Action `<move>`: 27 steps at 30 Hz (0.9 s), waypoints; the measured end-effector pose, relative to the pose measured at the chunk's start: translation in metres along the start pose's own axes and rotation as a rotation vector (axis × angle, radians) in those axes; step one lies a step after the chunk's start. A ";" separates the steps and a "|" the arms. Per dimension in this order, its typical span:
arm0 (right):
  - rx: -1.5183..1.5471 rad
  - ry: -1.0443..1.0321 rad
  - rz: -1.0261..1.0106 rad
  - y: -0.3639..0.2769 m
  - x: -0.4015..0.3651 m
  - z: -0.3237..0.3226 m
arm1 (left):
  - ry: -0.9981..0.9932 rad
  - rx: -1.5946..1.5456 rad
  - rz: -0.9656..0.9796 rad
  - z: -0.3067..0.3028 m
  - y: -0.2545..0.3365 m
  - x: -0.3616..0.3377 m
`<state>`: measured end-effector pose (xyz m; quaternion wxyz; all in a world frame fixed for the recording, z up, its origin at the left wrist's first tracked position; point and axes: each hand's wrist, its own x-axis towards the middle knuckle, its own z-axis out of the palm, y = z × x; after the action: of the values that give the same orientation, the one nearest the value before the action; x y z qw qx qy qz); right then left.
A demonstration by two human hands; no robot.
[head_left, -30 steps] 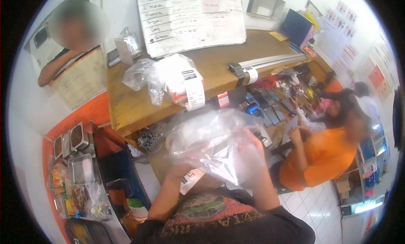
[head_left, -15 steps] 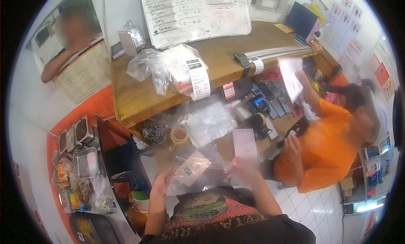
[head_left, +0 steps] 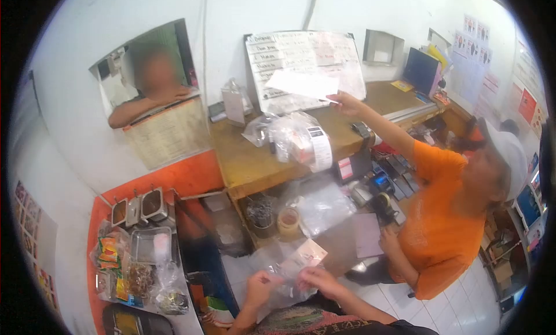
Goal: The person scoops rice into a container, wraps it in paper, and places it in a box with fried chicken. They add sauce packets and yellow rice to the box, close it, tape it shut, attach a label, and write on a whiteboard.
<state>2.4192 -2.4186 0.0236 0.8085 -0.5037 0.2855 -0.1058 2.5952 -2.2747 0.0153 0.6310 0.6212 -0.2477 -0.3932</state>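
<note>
A clear plastic bag point(head_left: 250, 269) is spread between my two hands, low in the view. My left hand point(head_left: 262, 286) is closed on one side of it. The fingers of my right hand point(head_left: 316, 280) are pinched on the other side. A pale pink packet with small dark print point(head_left: 307, 256) shows at the bag, just above my right fingers. Beyond my hands, a stack of clear plastic bags point(head_left: 324, 203) lies on the lower shelf beside a roll of tape point(head_left: 288, 219).
A person in an orange shirt point(head_left: 443, 219) stands at my right, holding out a white sheet point(head_left: 304, 84) over the wooden counter point(head_left: 243, 170). Another person leans at the wall opening point(head_left: 153, 100). A bagged box with a receipt point(head_left: 301, 141) sits on the counter; metal trays point(head_left: 152, 242) stand left.
The view has swung left and up. The orange-shirted person's arm has reached across the counter with the white sheet. My hands have come closer together on the bag.
</note>
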 end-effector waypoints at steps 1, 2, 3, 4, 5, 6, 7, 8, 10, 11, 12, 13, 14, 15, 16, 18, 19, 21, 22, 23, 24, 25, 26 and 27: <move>-0.026 -0.080 0.050 -0.005 -0.002 0.028 | -0.004 0.063 0.065 -0.007 -0.023 -0.005; -0.128 -0.090 0.054 0.008 0.009 0.042 | -0.007 0.124 0.124 -0.016 -0.054 -0.005; -0.230 -0.099 0.065 0.031 0.019 0.051 | -0.008 0.183 0.176 -0.021 -0.069 -0.008; -0.334 -0.109 0.080 0.044 0.022 0.058 | -0.006 0.399 0.220 -0.021 -0.037 -0.026; -0.320 -0.132 0.058 0.045 0.021 0.064 | -0.039 0.482 0.218 -0.025 -0.018 -0.037; -0.308 -0.156 0.033 0.044 0.022 0.069 | -0.070 0.567 0.219 -0.031 -0.004 -0.045; -0.293 -0.181 0.005 0.043 0.024 0.075 | -0.101 0.655 0.219 -0.039 0.004 -0.049; -0.232 -0.180 -0.037 0.047 0.028 0.080 | -0.063 0.569 0.162 -0.048 -0.002 -0.052; -0.107 -0.174 -0.115 0.060 0.035 0.087 | 0.009 0.393 0.049 -0.069 -0.040 -0.056; 0.012 -0.134 -0.113 0.058 0.034 0.095 | 0.090 0.280 -0.002 -0.084 -0.073 -0.049; 0.129 -0.093 -0.107 0.053 0.031 0.103 | 0.170 0.162 -0.054 -0.101 -0.114 -0.038; 0.245 -0.049 -0.097 0.051 0.028 0.109 | 0.249 0.040 -0.108 -0.113 -0.134 -0.035; 0.385 -0.145 -0.063 0.051 0.029 0.110 | 0.317 0.117 -0.013 -0.118 -0.119 -0.045; 0.525 -0.237 -0.026 0.053 0.031 0.109 | 0.385 0.194 0.079 -0.124 -0.103 -0.054; 0.667 -0.327 0.013 0.056 0.033 0.108 | 0.452 0.274 0.169 -0.129 -0.088 -0.062; 0.384 -0.244 -0.017 0.063 0.034 0.107 | 0.528 -0.410 0.073 -0.143 -0.081 -0.061; 0.244 -0.204 -0.039 0.066 0.035 0.108 | 0.546 -0.750 0.028 -0.153 -0.080 -0.058; -0.106 -0.243 -0.222 0.068 0.034 0.114 | 0.416 -1.048 -0.038 -0.168 -0.097 -0.057; -0.279 -0.254 -0.312 0.069 0.032 0.116 | 0.349 -1.110 -0.094 -0.168 -0.094 -0.062; -0.326 -0.129 -0.312 0.069 0.036 0.112 | 0.273 -1.168 -0.152 -0.167 -0.090 -0.065; -0.371 0.002 -0.313 0.069 0.045 0.102 | 0.191 -1.029 -0.175 -0.163 -0.087 -0.070; -0.417 0.135 -0.310 0.067 0.050 0.094 | 0.110 -0.893 -0.196 -0.153 -0.081 -0.079; -0.317 0.211 -0.309 0.062 0.051 0.092 | 0.031 -0.756 -0.214 -0.143 -0.077 -0.086; -0.216 0.283 -0.309 0.056 0.054 0.091 | -0.024 -0.481 -0.180 -0.133 -0.078 -0.090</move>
<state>2.5078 -2.3487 -0.0142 0.6763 -0.6049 0.3251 -0.2665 2.6363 -2.1176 -0.0595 0.7202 0.4679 -0.0981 -0.5028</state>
